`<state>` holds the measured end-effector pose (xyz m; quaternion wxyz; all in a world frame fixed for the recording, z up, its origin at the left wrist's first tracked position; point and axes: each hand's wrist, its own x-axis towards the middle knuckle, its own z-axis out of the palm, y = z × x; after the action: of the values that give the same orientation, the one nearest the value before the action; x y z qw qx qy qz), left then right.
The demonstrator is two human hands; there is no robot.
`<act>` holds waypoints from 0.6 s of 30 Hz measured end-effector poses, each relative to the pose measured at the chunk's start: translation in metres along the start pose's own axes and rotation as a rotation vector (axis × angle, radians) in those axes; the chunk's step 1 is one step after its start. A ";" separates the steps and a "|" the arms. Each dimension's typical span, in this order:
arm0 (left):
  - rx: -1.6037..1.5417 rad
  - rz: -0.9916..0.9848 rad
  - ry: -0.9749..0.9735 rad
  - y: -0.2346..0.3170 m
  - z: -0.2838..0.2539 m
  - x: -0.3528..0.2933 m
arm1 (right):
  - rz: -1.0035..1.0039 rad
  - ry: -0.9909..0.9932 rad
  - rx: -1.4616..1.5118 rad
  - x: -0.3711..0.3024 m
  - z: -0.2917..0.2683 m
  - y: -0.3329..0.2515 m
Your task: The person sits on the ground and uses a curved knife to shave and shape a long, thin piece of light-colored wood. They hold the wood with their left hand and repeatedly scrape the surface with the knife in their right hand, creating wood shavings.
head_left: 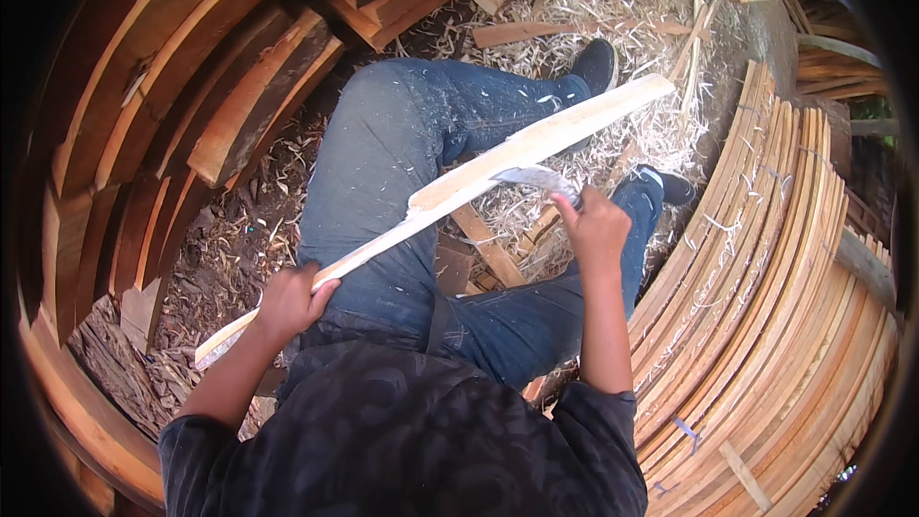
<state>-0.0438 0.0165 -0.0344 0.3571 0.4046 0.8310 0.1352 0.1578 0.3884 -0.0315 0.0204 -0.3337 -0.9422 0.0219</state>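
A long pale piece of wood (565,132), wide at its far end and narrow toward me, slants across my right-to-left lap from the shavings down to my left side. My left hand (295,299) is closed around its narrow part, resting by my left thigh. A curved knife (541,177) with a grey blade is gripped in my right hand (598,227). The blade's tip lies at the near edge of the wide part of the wood; whether it cuts in, I cannot tell. My fingers hide the knife's handle.
Thick boards (258,96) are stacked at the left and far left. Long thin strips of wood (756,297) form a large pile at the right. Curled shavings (613,0) cover the ground around my feet, and loose offcuts (488,244) lie between my legs.
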 end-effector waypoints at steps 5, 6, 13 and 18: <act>0.048 -0.014 0.050 -0.001 0.008 -0.008 | 0.681 0.207 0.285 0.003 0.004 0.101; 0.049 -0.006 0.043 -0.001 0.006 -0.007 | 0.810 0.229 0.272 0.004 -0.007 0.111; 0.047 0.013 0.063 0.000 0.007 -0.004 | 0.069 -0.195 0.308 -0.033 -0.020 -0.032; 0.084 -0.024 0.053 0.000 0.007 -0.006 | 0.138 -0.075 0.173 0.001 0.010 -0.021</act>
<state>-0.0360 0.0111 -0.0366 0.3193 0.4054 0.8499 0.1068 0.1436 0.3728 -0.0405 0.0122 -0.3937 -0.9117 0.1171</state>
